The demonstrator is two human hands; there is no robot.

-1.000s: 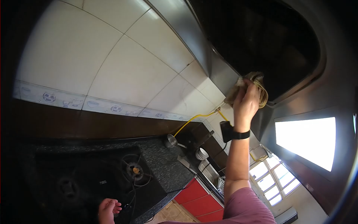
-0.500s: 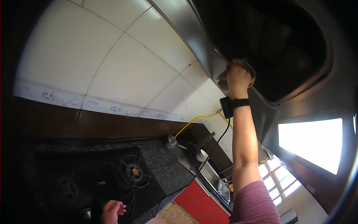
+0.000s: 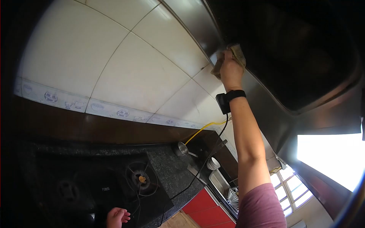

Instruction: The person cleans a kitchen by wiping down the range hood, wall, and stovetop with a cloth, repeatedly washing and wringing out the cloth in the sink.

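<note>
My right hand [image 3: 231, 72] is raised to the metal range hood [image 3: 262, 89], closed on a yellowish-brown cloth [image 3: 238, 57]. The cloth is pressed against the hood's lower rim, beside the dark recess, and bunches out on both sides of my fingers. A black strap with a small box [image 3: 222, 103] sits on my right wrist, and a black cable runs down from it. Low in the view, my left hand [image 3: 118, 217] hovers over the front of the black gas stove [image 3: 104, 197]. Its fingers are loosely curled and apart, with nothing visible in them.
The stove burner [image 3: 142, 179] is right of my left hand. A small saucepan [image 3: 183, 149], a cleaver-like blade [image 3: 194, 172], stacked white bowls [image 3: 213, 163] and a sink [image 3: 219, 181] line the counter. A yellow hose [image 3: 201, 130] runs along the tiled wall [image 3: 152, 76]. A lit panel [image 3: 329, 155] glows at right.
My right hand has moved the cloth left and up along the hood's rim. The view has shifted slightly. My left hand stays low by the stove, its fingers a little looser.
</note>
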